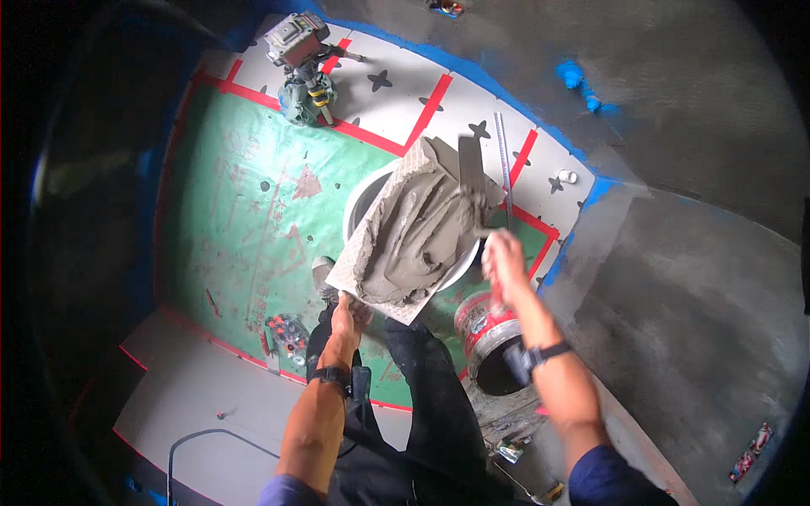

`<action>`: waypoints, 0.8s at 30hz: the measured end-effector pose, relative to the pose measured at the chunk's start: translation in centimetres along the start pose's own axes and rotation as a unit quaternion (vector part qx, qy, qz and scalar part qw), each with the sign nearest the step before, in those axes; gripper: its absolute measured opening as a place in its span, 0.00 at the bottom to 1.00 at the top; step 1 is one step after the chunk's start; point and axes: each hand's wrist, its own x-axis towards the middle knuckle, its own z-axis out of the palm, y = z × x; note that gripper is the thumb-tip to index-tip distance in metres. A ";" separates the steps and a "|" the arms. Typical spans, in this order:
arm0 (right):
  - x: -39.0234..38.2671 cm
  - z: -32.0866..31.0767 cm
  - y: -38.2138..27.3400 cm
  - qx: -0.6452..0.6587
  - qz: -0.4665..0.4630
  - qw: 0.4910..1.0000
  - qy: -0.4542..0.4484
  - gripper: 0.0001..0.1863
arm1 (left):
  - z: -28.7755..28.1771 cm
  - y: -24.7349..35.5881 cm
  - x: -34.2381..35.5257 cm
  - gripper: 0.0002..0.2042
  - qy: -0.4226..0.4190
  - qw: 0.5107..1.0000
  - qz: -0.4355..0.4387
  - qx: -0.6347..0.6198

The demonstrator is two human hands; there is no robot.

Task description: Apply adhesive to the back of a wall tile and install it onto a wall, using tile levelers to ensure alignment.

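A pale tile [342, 277] lies tilted across a white bucket [358, 201], its textured back face up. Thick grey mortar [405, 232] covers most of that face in ridges and swirls. At the tile's near corner, my left hand [346, 319] grips the edge, with some fingers hidden underneath. My right hand [504, 260] is closed round the handle of a trowel [471, 169]. Its flat grey blade rests at the mortar's far right edge. Motion blurs this hand slightly, and the bucket's contents are hidden beneath the tile.
A red-and-white bucket [485, 325] tips beside my right forearm. Green sheeting [228, 202] edged with red tape covers the floor. A tripod-mounted device [297, 42] stands far left, and a metal ruler [504, 152] lies far right. A bag of small coloured pieces [288, 336] sits left of my legs.
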 end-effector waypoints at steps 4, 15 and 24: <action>-3.1 8.6 3.7 0.177 0.051 0.980 0.074 0.16 | -1.7 1.9 -0.6 0.31 -0.028 0.999 -0.016 0.040; 1.0 17.8 1.2 0.096 0.004 0.989 0.116 0.16 | -14.1 7.7 -1.3 0.27 -0.099 0.988 -0.005 0.122; 8.2 20.5 -4.6 -0.150 -0.035 0.988 0.010 0.16 | -23.8 7.7 -0.2 0.18 0.040 0.986 0.025 0.162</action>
